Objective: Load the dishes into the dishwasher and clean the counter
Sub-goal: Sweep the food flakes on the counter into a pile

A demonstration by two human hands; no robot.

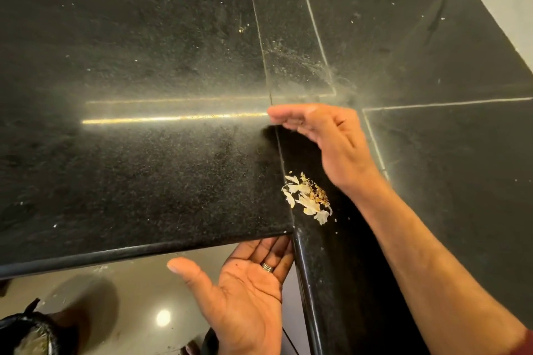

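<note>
Head view: our black stone table (144, 153) carries a small pile of pale food scraps (307, 196) close to its front edge. Our right hand (326, 135) hovers just beyond the scraps, fingers straight, holding nothing. Our left hand (245, 291) waits palm-up, open, under the edge below the scraps.

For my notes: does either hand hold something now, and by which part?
Nothing is held. The right hand hovers open above the garlic peels; the left hand waits palm-up under the counter edge.
</note>
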